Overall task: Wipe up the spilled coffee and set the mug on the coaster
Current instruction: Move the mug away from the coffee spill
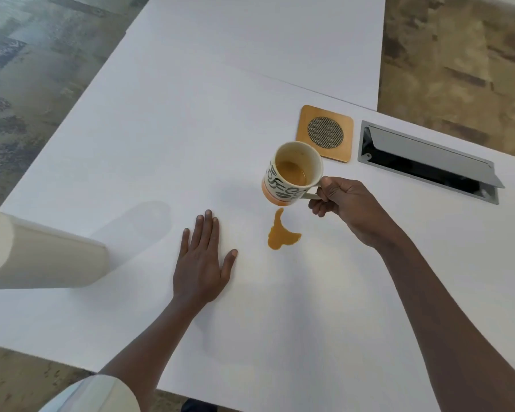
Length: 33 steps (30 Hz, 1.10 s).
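A cream mug (292, 173) with black patterns and an orange base hangs tilted above the white table (131, 144), some coffee still inside. My right hand (345, 203) grips its handle. Just below the mug, a small brown coffee puddle (281, 234) lies on the table. A square wooden coaster (325, 136) with a round mesh centre sits right behind the mug, nothing on it. My left hand (202, 260) rests flat on the table, fingers apart, left of the puddle and not touching it.
A paper towel roll (39, 251) stands at the left edge. A metal cable hatch (428, 162) with a raised lid is set into the table right of the coaster. The table's near edge runs just below my forearms.
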Each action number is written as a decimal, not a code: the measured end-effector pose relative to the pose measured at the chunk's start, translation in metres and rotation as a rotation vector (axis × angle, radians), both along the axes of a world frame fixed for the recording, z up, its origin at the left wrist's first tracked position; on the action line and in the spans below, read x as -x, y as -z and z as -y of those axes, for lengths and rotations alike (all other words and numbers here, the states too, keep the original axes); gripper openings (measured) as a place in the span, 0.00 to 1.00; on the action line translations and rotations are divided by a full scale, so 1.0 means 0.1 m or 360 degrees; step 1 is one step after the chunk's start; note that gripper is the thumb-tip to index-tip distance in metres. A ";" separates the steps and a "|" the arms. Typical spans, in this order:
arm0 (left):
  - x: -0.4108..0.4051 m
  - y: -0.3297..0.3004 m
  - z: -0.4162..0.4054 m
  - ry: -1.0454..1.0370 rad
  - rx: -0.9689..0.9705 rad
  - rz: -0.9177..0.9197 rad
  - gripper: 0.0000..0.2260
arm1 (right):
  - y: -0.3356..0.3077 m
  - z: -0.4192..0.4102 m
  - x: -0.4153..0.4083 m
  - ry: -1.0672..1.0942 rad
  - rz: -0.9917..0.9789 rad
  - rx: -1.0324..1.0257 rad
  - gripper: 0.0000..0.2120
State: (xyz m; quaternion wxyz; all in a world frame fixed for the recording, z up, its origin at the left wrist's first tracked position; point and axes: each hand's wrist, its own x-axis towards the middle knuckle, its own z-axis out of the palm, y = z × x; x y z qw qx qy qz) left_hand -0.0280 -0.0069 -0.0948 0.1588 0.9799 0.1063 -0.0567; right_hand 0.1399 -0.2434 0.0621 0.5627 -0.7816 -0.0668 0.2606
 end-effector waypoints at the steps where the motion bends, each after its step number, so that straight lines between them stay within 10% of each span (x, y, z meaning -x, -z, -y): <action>1: 0.00 0.00 0.00 0.0000 0.0002 0.0002 0.35 | -0.02 -0.07 -0.01 0.0000 0.0004 -0.0015 0.19; 33: -0.03 -0.02 0.00 -0.0019 0.0017 -0.0066 0.34 | 0.74 -1.53 -0.19 0.0024 0.0004 0.0263 0.20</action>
